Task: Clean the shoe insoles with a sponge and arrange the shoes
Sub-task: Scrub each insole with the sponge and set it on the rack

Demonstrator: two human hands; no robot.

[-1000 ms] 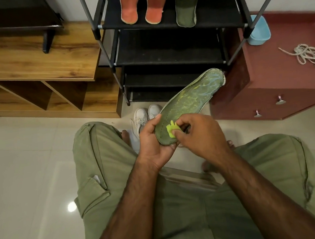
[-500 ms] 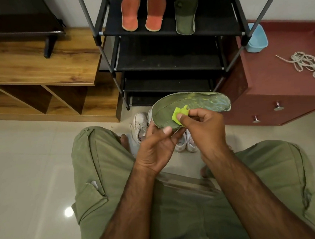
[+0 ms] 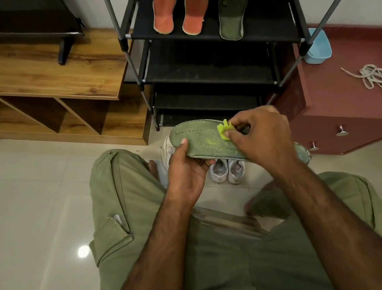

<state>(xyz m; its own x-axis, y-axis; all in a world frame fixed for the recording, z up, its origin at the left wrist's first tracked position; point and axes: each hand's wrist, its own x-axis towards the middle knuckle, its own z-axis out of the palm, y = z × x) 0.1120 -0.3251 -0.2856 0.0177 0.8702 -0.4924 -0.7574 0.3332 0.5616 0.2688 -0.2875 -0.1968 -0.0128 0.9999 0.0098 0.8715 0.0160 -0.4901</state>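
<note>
Work piece: We hold the green insole (image 3: 199,142) in the air above our lap. It lies nearly level, top face up, over the white shoes (image 3: 227,171) on the floor.
Left hand: The left hand (image 3: 187,168) grips the insole's near edge close to one end, thumb pressed on top and fingers curled beneath. We judge that this braces the insole against the rubbing force.
Right hand: The right hand (image 3: 262,137) pinches the sponge (image 3: 224,132) between thumb and curled fingertips. The sponge touches the insole's top face near its middle.
Reason for pinch: A small scrap of sponge calls for a fingertip hold, so pressure lands on one spot.
Rack: Two orange insoles (image 3: 163,14) and a second green insole (image 3: 232,15) lie side by side, apart, on the top rack shelf (image 3: 267,24). They are probably set there to dry.
Remaining: We judge this insole to be the last one wiped. The shoes are not yet arranged.
</note>
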